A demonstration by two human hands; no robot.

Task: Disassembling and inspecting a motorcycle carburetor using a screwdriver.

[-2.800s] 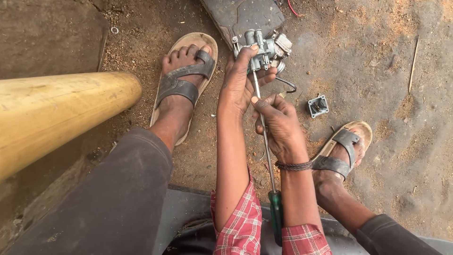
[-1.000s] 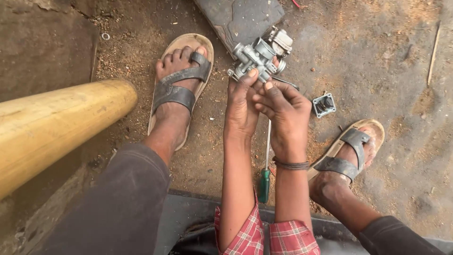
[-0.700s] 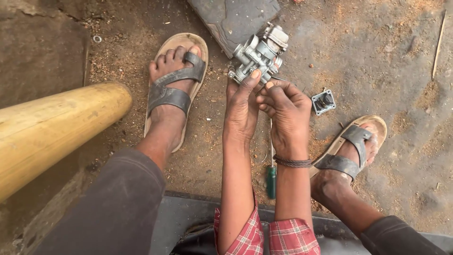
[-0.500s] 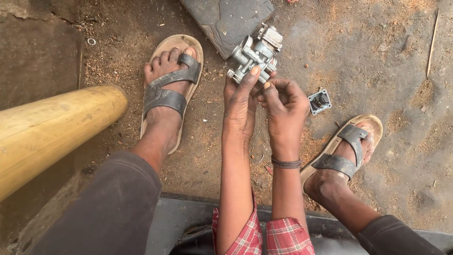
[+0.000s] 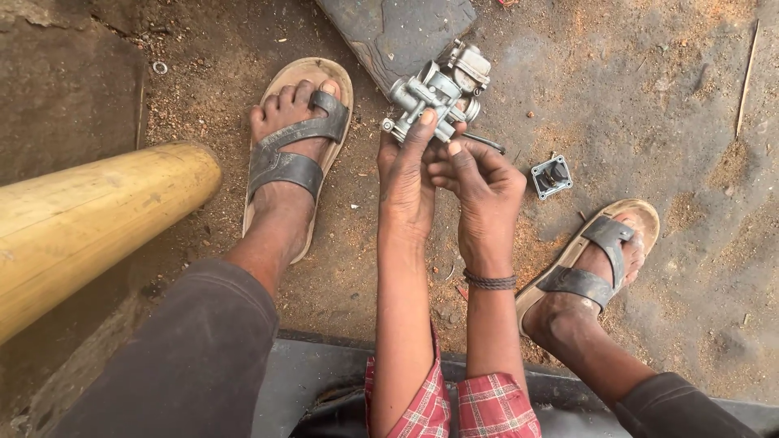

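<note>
So the screwdriver's gone now; both hands, left hand (image 5: 408, 182) and right hand (image 5: 480, 191), have fingers closed round the grey carburetor (image 5: 434, 93), lifted closer.

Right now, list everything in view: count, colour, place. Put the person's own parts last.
carburettor: one, silver-grey metal, top centre, held in both hands above the ground
small square metal part: one, grey with a dark centre, on the dirt right of the hands
dark slab: one, grey, top centre, behind the carburettor
yellow cylinder: one, left edge
washer: one, pale, on the dirt top left
sandals: two, tan soles with grey straps, on the feet
wristband: one, dark, right wrist
left hand: grips the carburettor
right hand: fingers at its underside
</note>
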